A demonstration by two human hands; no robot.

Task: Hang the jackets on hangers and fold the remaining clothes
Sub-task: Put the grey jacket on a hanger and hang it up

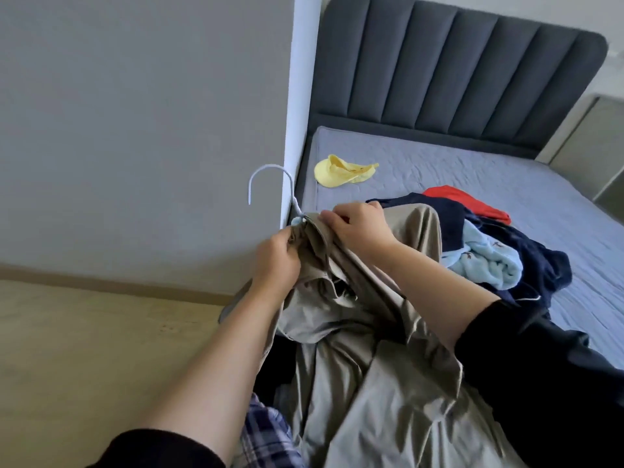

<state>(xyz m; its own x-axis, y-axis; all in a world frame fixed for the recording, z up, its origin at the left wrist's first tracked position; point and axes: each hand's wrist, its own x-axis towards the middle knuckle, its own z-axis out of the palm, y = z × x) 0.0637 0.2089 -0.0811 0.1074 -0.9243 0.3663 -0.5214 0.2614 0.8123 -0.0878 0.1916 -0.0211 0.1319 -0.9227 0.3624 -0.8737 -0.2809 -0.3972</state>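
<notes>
Both forearms reach forward and up from black pushed-back sleeves, meeting at the collar of a khaki jacket (364, 366) held up in front of the person. The left hand (278, 261) has its fingers curled round the collar fabric from the left side, knuckles toward the camera. The right hand (358, 228) lies over the top of the collar, fingers bent and pinching the cloth just beside the neck of a white hanger (270, 184), whose hook sticks up and left against the grey wall (135, 130). The jacket's body hangs down toward the person's lap. Behind it, on the bed (439, 170), lie a navy garment (533, 261), a light blue cloth (486, 261), a red one (466, 201), and well apart a yellow cloth (341, 172).
</notes>
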